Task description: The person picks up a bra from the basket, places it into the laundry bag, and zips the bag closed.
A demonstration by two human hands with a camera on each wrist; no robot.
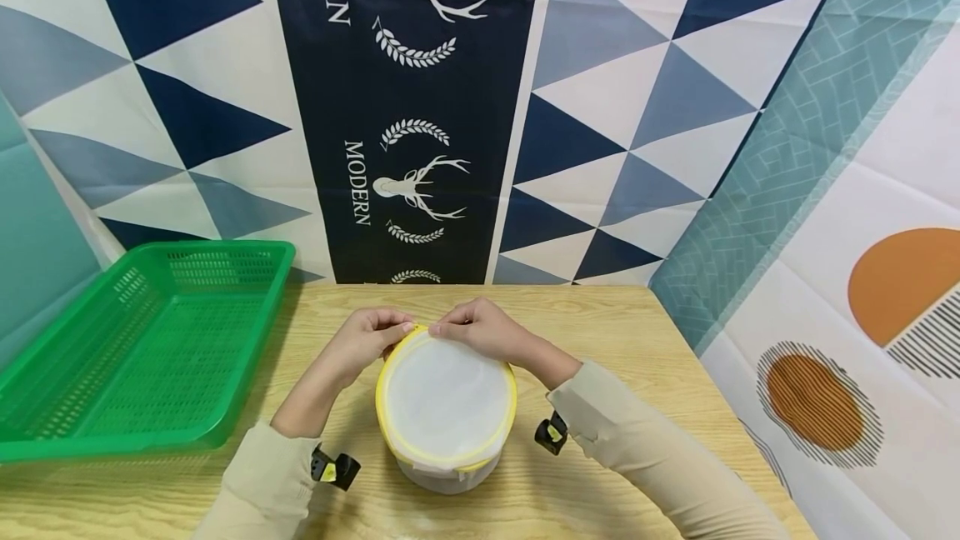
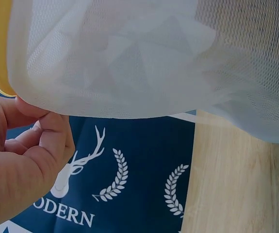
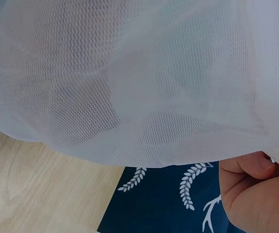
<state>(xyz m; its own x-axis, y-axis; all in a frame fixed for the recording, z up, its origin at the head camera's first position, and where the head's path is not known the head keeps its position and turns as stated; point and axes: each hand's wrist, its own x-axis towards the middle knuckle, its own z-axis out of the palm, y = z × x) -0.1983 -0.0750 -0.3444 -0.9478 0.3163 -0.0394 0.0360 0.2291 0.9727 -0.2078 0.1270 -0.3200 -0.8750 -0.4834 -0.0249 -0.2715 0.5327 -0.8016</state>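
A round white mesh laundry bag [image 1: 448, 398] with a yellow-edged top is held over the table, its flat top facing up. At the far side of the rim my left hand [image 1: 369, 340] pinches the edge between thumb and curled fingers. Close beside it, my right hand [image 1: 483, 330] also pinches the yellow rim. In the left wrist view, the mesh side wall [image 2: 124, 63] hangs next to the left fingers [image 2: 54, 131]. The right wrist view has the see-through mesh [image 3: 129, 87] across most of it, with the right thumb [image 3: 255, 165] at the yellow edge.
A green plastic basket [image 1: 225, 407] stands at the left of the wooden table [image 1: 615, 340]. Behind the table hangs a patterned cloth [image 1: 420, 107] with triangles and deer heads. Another patterned cloth [image 1: 817, 290] hangs along the right side.
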